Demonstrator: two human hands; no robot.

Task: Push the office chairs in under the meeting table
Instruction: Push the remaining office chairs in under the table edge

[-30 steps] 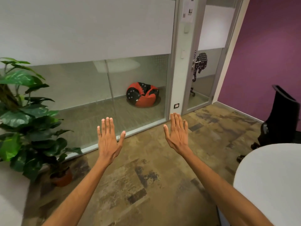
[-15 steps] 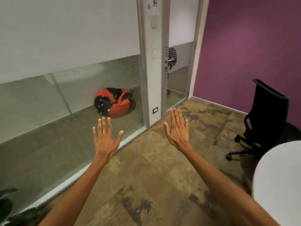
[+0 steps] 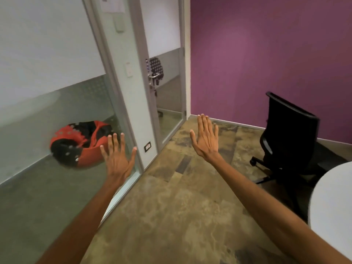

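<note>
From the head view, our left hand (image 3: 118, 157) and right hand (image 3: 206, 138) are spread flat and hold nothing. The black office chair (image 3: 289, 138) stands off to the right, backrest towards us, near the white tabletop (image 3: 335, 206) but not tucked under. Pushing off-centre, we judge, could swivel it or roll it wide of the tabletop.

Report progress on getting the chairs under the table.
Done: nothing visible; the black office chair stands apart from the white table, facing it. In hand: nothing, left hand and right hand are open, raised, touching nothing. Left: pushing that chair in; other chairs unseen.
</note>
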